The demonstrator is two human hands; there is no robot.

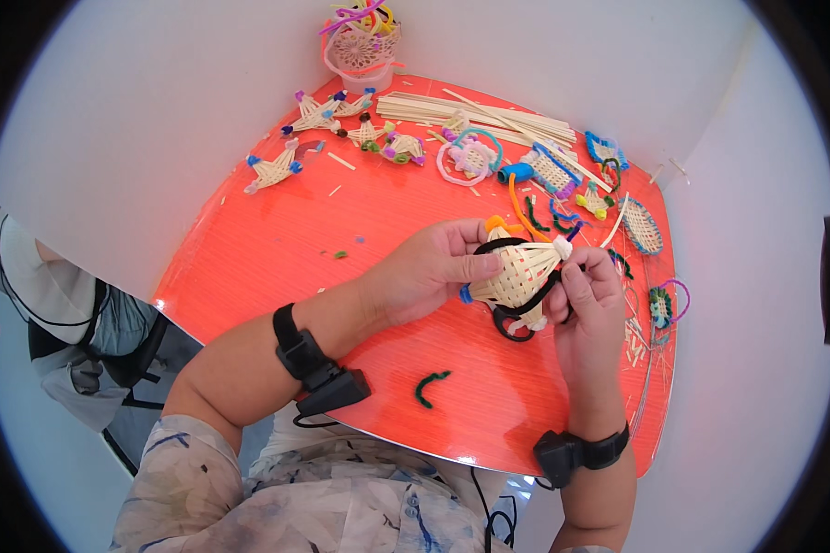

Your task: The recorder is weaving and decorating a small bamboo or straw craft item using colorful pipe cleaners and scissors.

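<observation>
Over the red table I hold a small woven piece of pale flat strips (pixel 512 276), its strip ends gathered at the corners and wrapped in orange, white and blue pipe cleaner. My left hand (pixel 433 272) grips its left side, thumb on the front. A black pipe cleaner (pixel 527 308) curves around the weave. My right hand (pixel 588 290) pinches near its right side, with the fingers closed on this black pipe cleaner. Below the weave shows a black loop (pixel 515 332), partly covered; its kind is unclear. A short dark green pipe cleaner piece (pixel 426 389) lies nearer me.
A pink basket (pixel 364 60) of pipe cleaners stands at the far corner. Flat strips (pixel 475 112) lie along the back. Several woven pieces, including a star shape (pixel 274 170) and a blue-rimmed oval (pixel 642 228), spread along the far and right sides. White partitions (pixel 194 101) border the table.
</observation>
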